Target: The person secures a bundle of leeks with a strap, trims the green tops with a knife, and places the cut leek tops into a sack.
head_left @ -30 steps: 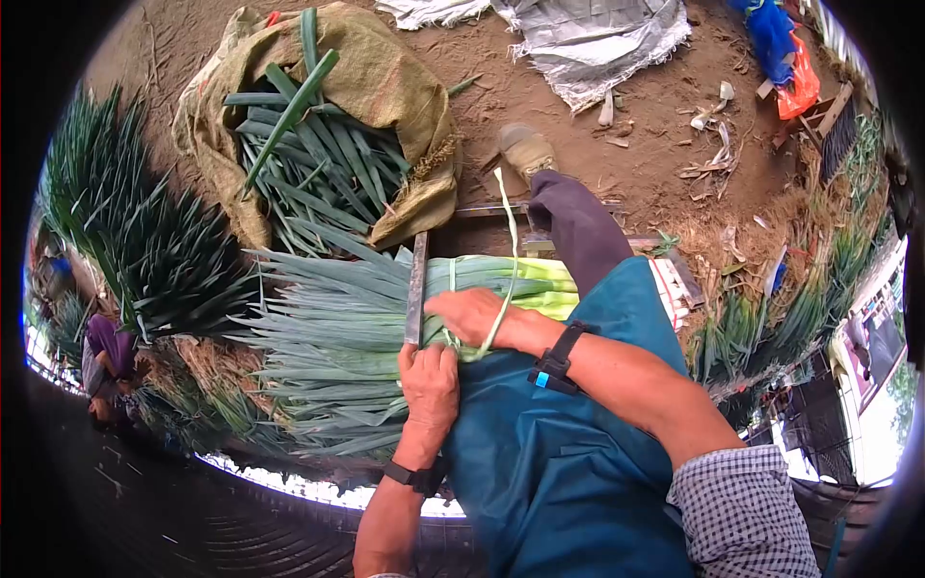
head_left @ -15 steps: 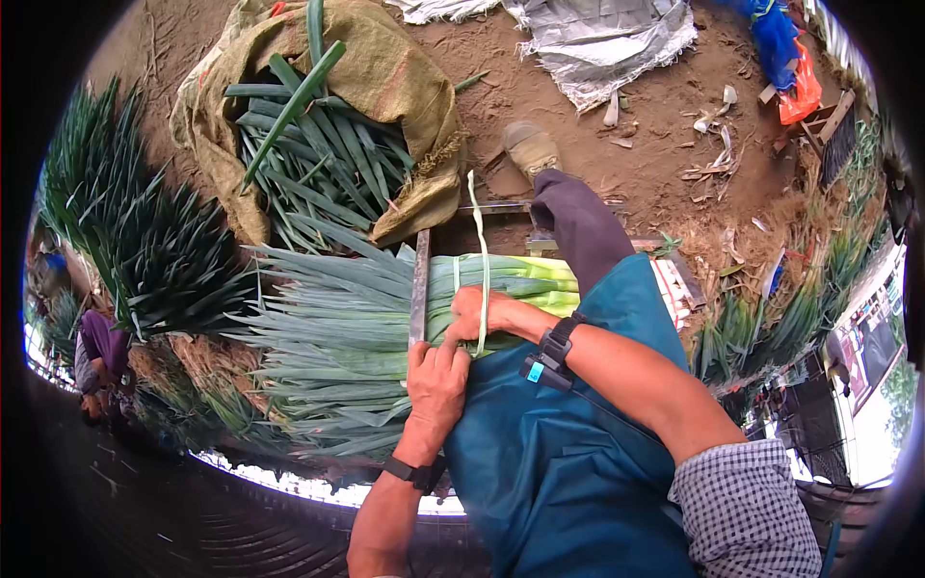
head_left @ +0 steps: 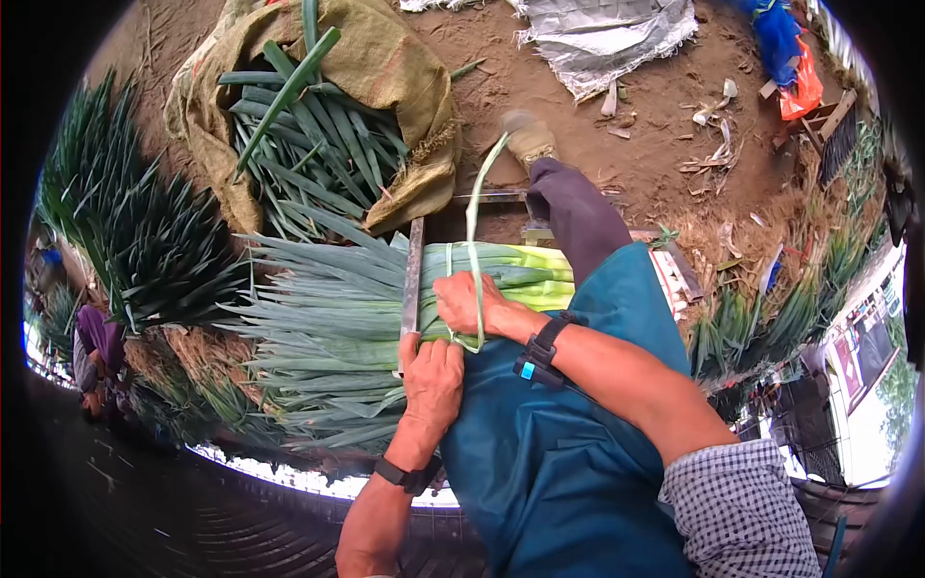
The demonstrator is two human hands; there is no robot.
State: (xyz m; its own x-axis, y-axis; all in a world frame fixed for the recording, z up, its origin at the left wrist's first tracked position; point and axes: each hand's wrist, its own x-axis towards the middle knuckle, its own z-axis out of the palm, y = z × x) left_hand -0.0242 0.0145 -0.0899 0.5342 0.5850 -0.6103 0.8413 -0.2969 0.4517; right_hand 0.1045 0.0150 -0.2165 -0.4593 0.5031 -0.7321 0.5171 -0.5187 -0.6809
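Observation:
A thick bundle of leeks [head_left: 332,313] lies across in front of me, leaves to the left, pale stalks to the right. A light green tie strip [head_left: 473,217] runs around it, one long end standing up and looping past my right wrist. My right hand [head_left: 466,301] is closed on top of the bundle where the strip passes; its fingertips are partly hidden. Just below, my left hand [head_left: 432,380] has its fingers curled against the near side of the bundle, beside a metal bar [head_left: 413,279]. What the left fingers hold is hidden.
A burlap sack [head_left: 390,58] of cut green leaves stands beyond the bundle. More leeks [head_left: 145,212] are piled at left, others [head_left: 780,318] at right. My apron [head_left: 540,453] borders the bundle. A white woven sheet [head_left: 617,39] and scraps lie on the soil. Another person [head_left: 98,352] is far left.
Both hands have drawn slightly apart, the right shifting left and up. The strip's free end has swung to the right and now leans. The view has shifted a little.

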